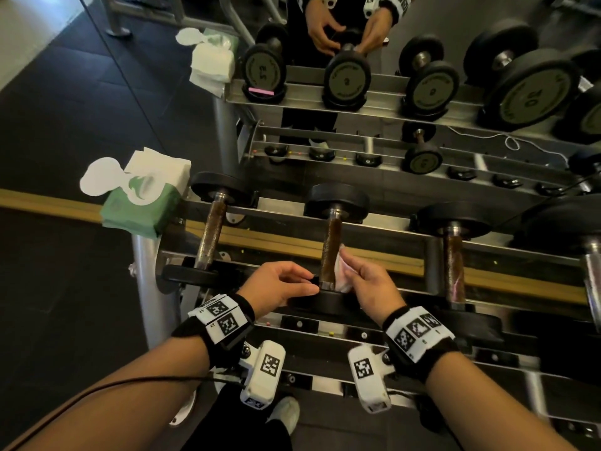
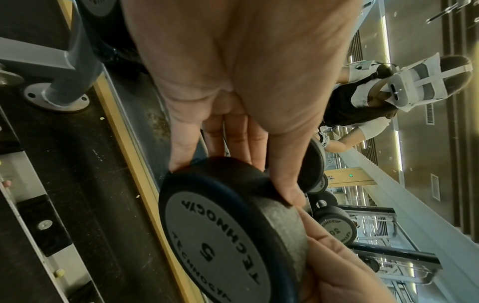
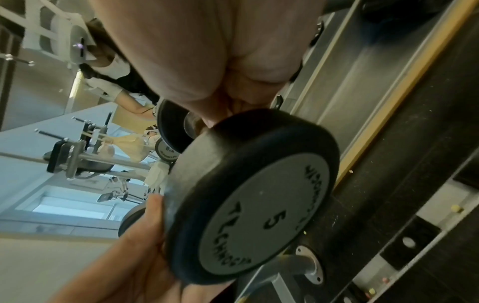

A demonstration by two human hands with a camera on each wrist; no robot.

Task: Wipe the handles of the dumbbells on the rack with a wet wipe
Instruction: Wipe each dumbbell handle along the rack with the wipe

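Note:
The middle dumbbell, marked 5, lies on the rack with its brown knurled handle pointing away from me. My left hand grips its near black head, thumb on the rim and fingers over the inner edge. The left wrist view shows that head close up under my thumb. My right hand pinches a crumpled pinkish-white wet wipe and presses it against the right side of the handle near its lower end. In the right wrist view the head hides the wipe.
A green wet-wipe pack with its flap open sits on the rack's left end. More dumbbells lie to the left and right on the same tier. A mirror behind repeats the rack and my hands. An empty lower tier runs below.

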